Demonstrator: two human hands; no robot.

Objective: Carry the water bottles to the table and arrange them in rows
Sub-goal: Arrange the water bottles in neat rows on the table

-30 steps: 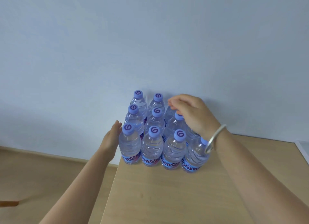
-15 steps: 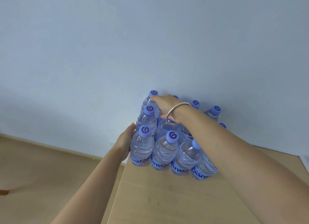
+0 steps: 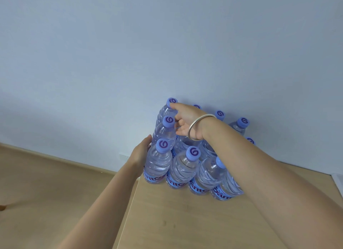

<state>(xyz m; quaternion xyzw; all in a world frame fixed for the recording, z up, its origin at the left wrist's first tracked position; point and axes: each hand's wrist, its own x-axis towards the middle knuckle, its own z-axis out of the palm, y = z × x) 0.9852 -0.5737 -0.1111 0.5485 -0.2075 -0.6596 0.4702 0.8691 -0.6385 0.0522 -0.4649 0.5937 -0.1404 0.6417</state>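
Straightening step: left hand (image 3: 140, 153) presses flat on clear plastic blue-capped water bottles (image 3: 182, 167); right hand (image 3: 186, 121) touches far-left cap (image 3: 171, 101), grip unclear. Next, gentle squaring push on light wooden table (image 3: 185, 221).

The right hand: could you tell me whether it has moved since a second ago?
Yes. The right hand has crossed leftward over the bottles to the far-left cap.

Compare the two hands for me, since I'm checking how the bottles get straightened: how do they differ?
The left hand lies flat against the outer side of the bottles; the right hand reaches across their caps. Only the right wrist wears a bracelet. Both touch bottles on the table.
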